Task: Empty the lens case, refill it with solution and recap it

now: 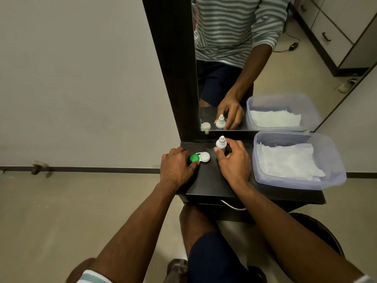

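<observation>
A lens case (201, 157) with one green cap and one white cap lies flat on the small black shelf (208, 180). My left hand (176, 167) rests beside it, fingers around the green cap side. A small white solution bottle (221, 142) stands upright just right of the case, its cap on. My right hand (234, 162) curls around the bottle, thumb and fingers at its sides.
A clear plastic tub (326, 180) lined with white tissue sits on the shelf's right half. A black-framed mirror (265, 58) rises right behind the shelf and reflects the hands. A drawer handle (232, 206) sticks out below the shelf's front edge. My knees are under the shelf.
</observation>
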